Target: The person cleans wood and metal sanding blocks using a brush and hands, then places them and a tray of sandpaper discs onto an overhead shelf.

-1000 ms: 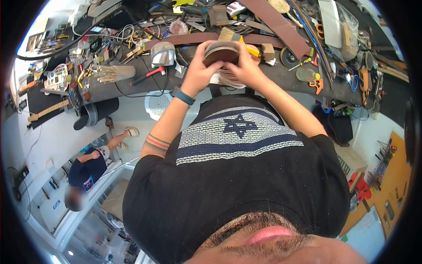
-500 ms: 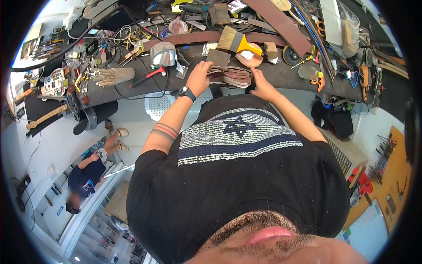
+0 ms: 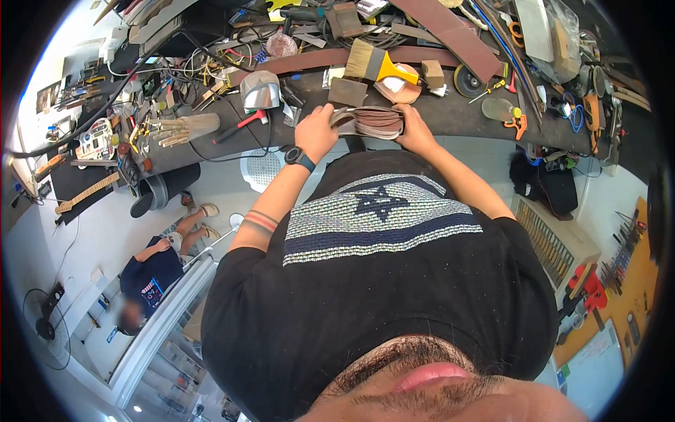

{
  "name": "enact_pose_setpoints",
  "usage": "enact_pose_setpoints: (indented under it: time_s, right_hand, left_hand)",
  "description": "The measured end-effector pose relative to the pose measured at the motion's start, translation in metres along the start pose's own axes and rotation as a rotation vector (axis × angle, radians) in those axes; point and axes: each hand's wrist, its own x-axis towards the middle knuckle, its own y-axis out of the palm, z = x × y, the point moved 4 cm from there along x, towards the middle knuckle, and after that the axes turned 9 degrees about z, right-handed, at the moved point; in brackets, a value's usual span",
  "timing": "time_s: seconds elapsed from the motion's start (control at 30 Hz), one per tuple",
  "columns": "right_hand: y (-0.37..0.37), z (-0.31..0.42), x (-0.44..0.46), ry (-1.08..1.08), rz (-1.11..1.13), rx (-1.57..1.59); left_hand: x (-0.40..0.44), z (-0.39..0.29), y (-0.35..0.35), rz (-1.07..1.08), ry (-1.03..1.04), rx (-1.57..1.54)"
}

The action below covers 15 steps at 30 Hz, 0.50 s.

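A thick stack of sanding discs (image 3: pixel 378 123), reddish brown with pale backs, stands edge-up at the bench's front edge between my hands. My left hand (image 3: pixel 316 132), with a watch on its wrist, grips a few discs at the left end, where they fan apart from the rest. Around the stack's right end curls my right hand (image 3: pixel 418 131), its fingers behind the discs. Just beyond the stack lies a flat brown block (image 3: pixel 347 91). Farther back are a wide paintbrush (image 3: pixel 373 62) with a yellow handle and a round tan disc (image 3: pixel 397 90).
A red-handled hammer (image 3: pixel 242 125), a curved metal piece (image 3: pixel 260 91) and a jar of sticks (image 3: pixel 200 126) are on the left of the workbench (image 3: pixel 450 123). To the right are a clear jar (image 3: pixel 496 108) and an orange clamp (image 3: pixel 517 128). Another person (image 3: pixel 151 271) is at lower left.
My right hand has closed in around the right end of the stack; its fingers were straighter before. The left hand still holds the left end. The view has shifted slightly.
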Motion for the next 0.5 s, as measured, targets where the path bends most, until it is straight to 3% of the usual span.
enact_pose_setpoints:
  time_s: [0.3, 0.5]
  right_hand:
    - [-0.005, 0.002, 0.004, 0.041, 0.041, 0.024]
    - [-0.006, 0.000, 0.005, 0.048, 0.056, 0.009]
  left_hand:
    - [0.013, -0.016, 0.002, 0.046, 0.225, 0.107]
    - [0.048, -0.020, 0.039, 0.057, 0.133, 0.144]
